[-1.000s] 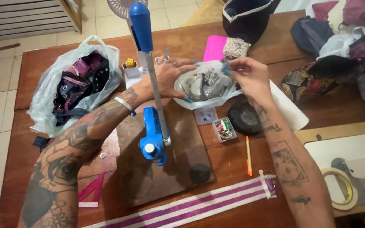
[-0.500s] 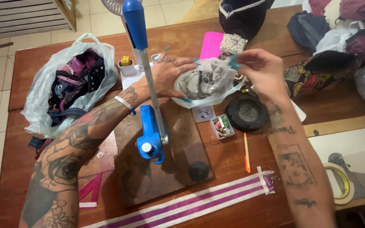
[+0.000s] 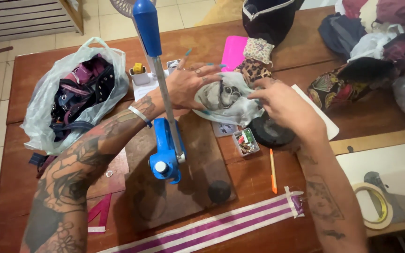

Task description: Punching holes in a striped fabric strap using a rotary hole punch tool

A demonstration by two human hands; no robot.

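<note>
Both hands are on the small clear plastic bag (image 3: pixel 226 100), which sits on the wooden surface (image 3: pixel 258 182) just right of the blue hand press (image 3: pixel 165 150), past its upright lever. The left hand (image 3: pixel 191 84) wraps the bag's left and top side, its grip closed around the plastic with the fingers spread over the top. The right hand (image 3: pixel 282 105) comes in from the right, fingertips pinched at the bag's mouth; whether they hold only plastic or one of the little metal pieces inside, I cannot tell.

To do this well, I'd judge the left hand should keep the mouth propped wide and the bag resting on the surface, so the right fingertips can pick one piece cleanly without spilling the rest. A light pinch is best, as the thin plastic looks likely to crumple and hide the contents.

Room is tight here. The press lever stands right against the left forearm, so any sweep leftward risks knocking it. Just near of the bag lie a small open box of bits (image 3: pixel 246 142) and a dark round disc (image 3: pixel 270 131), and an orange pen (image 3: pixel 273 171) lies nearer still. On the far left is a large bag of straps (image 3: pixel 73 98); piled fabric (image 3: pixel 371 47) crowds the far right. The freest space is near the purple-striped webbing (image 3: pixel 212 227), along the near edge.
</note>
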